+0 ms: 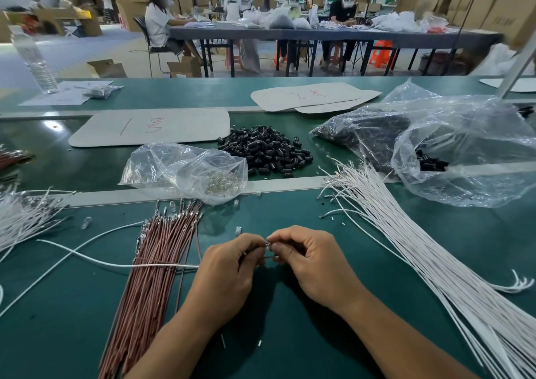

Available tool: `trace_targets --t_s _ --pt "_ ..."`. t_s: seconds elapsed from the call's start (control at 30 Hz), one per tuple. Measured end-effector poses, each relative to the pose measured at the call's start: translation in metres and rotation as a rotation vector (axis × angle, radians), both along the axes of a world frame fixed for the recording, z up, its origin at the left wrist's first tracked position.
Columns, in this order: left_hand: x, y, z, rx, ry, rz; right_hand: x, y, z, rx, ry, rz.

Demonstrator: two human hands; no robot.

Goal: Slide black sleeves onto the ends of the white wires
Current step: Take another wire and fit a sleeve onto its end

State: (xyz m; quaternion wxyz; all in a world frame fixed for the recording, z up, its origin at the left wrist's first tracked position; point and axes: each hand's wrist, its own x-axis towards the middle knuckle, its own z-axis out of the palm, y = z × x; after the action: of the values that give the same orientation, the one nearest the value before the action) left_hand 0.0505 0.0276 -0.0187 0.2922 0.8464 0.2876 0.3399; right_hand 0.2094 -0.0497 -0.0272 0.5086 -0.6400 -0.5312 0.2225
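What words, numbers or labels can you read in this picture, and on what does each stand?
"1", red handwriting, on the near white card; the scrawl beside it is unreadable.
"2", it seems, on the far white card.
Print on the cardboard boxes: too blurred to read.

Bare green mat [290,204] lies between brown wires [156,262] and white wires [420,248], sleeve pile [266,149] beyond

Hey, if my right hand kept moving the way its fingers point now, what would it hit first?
Looks like the left hand: the right hand points leftward at it, both pinching a small part between them, fingertips nearly touching.
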Motion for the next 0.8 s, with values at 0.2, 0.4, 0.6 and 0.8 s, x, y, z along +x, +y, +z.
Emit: trace_targets --t_s 0.2,0.4,0.6,0.8 --pt "-0.001 -0.002 0.002 -0.007 -0.019 -0.015 -0.001 0.000 0.000 0.012 -0.001 -0.023" --pt "-0.001 -0.002 0.002 -0.067 -0.073 -0.025 -0.007 0.003 -0.001 0.025 0.076 -0.033" --pt "0.003 -0.001 0.003 -0.252 -0.214 0.062 -0.013 0.005 0.003 0.039 0.449 0.024" --pt "0.002 -0.003 0.010 -0.349 -0.267 0.041 -0.017 0.002 0.006 0.062 0.533 0.077"
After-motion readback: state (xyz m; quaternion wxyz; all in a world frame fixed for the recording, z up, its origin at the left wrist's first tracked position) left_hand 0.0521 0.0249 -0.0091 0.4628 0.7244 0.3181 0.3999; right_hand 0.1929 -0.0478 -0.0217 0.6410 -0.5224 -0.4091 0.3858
